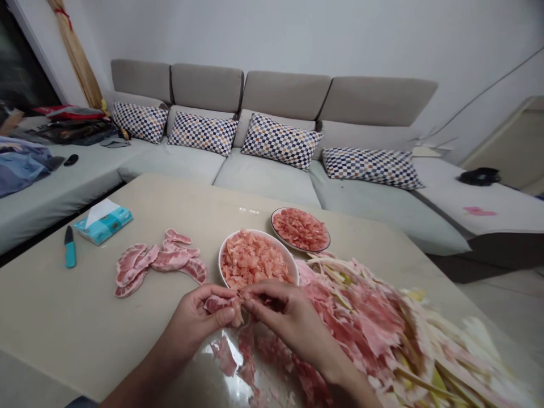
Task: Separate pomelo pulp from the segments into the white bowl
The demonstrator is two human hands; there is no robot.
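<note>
1. Grasping a pink pomelo segment [221, 304] in the left hand [191, 320], with thumb and fingers closed around it, low over a beige tabletop [85, 323].
2. Pinching the other end of that segment with the right hand [284, 311], fingers bent and pressed into the flesh.
3. Heaped just right of both hands: a pile of peeled pink-and-yellow membranes [361, 323], with torn pink scraps [225, 356] lying beneath the hands.
4. Straight ahead, touching the pile: a white bowl [293, 258] full of loose pink pulp, just beside a smaller white plate [327, 238] of the same pulp.
5. Farther left on the table: a cluster of unpeeled segments [157, 263], a teal-handled knife [70, 247] and a tissue box [103, 222].
6. Beyond the table: a grey sofa [284, 95] with checked cushions [280, 141].
</note>
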